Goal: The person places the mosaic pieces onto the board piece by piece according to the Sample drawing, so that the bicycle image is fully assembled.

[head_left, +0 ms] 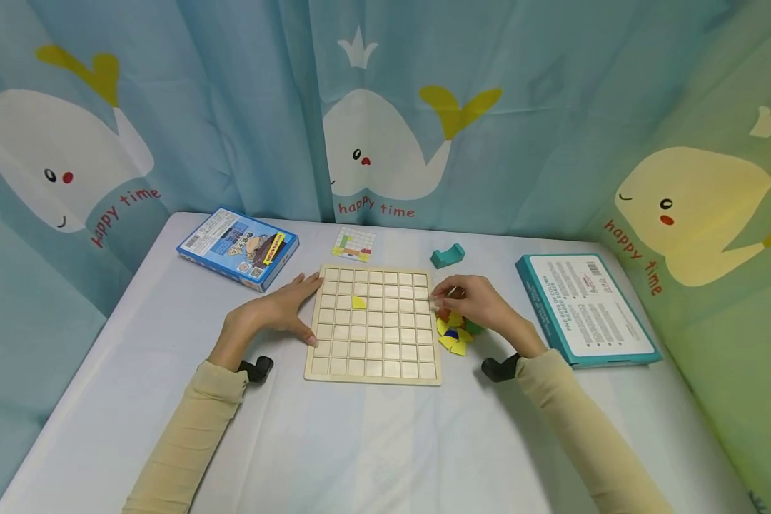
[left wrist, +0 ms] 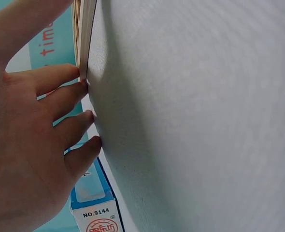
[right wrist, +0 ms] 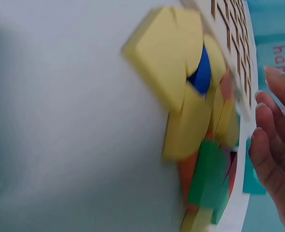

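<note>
A pale wooden grid board point(head_left: 374, 350) lies on the table with one yellow piece point(head_left: 358, 303), rounded on one side, in a square of its upper left part. My left hand point(head_left: 276, 307) is spread along the board's left edge, thumb and fingertips right at the rim. In the left wrist view, its fingers point(left wrist: 67, 99) reach to the board's side. My right hand point(head_left: 478, 300) hovers by the board's right edge, over a heap of yellow pieces point(head_left: 452, 344), fingers bent toward the thumb. I cannot tell whether anything is pinched between its fingertips.
Beyond the board lie a small pattern card point(head_left: 353, 243) and a teal curved block point(head_left: 447, 255). A blue box point(head_left: 239, 248) lies at the back left, a larger teal box point(head_left: 587, 309) at the right. Green pieces point(right wrist: 206, 169) and a blue one point(right wrist: 202, 72) mix into the heap.
</note>
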Motion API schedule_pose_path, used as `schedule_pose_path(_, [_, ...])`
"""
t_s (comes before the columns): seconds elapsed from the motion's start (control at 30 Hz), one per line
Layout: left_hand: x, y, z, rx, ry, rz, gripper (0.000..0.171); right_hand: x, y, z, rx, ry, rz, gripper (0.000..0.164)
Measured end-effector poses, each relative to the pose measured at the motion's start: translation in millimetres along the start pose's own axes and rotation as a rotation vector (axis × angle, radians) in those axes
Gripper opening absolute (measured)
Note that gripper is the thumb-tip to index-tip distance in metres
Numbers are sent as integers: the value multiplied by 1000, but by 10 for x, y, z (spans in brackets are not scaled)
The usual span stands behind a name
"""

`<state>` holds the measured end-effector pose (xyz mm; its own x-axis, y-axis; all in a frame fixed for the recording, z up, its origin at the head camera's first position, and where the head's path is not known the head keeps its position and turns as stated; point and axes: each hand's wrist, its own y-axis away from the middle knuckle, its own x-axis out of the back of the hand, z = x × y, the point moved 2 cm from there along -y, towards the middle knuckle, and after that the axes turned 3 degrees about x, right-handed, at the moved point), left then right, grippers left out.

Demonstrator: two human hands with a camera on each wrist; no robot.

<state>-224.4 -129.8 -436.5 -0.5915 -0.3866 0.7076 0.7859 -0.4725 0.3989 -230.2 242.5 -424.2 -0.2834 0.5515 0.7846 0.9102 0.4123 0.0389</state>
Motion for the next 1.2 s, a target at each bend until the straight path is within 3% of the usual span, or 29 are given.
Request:
schedule_pose_path(0.47, [-5,8,-8,-2,-5,6,122,70,8,217,-62,48,16,17])
schedule_pose_path(0.83, [-6,-2,-8,1,-6,11,121,99,-3,243,-79,55,-49,25])
schedule_pose_path(1.2, [-9,-2,-4,8,-8,13,121,61,-24,252,-106,16,-28,14])
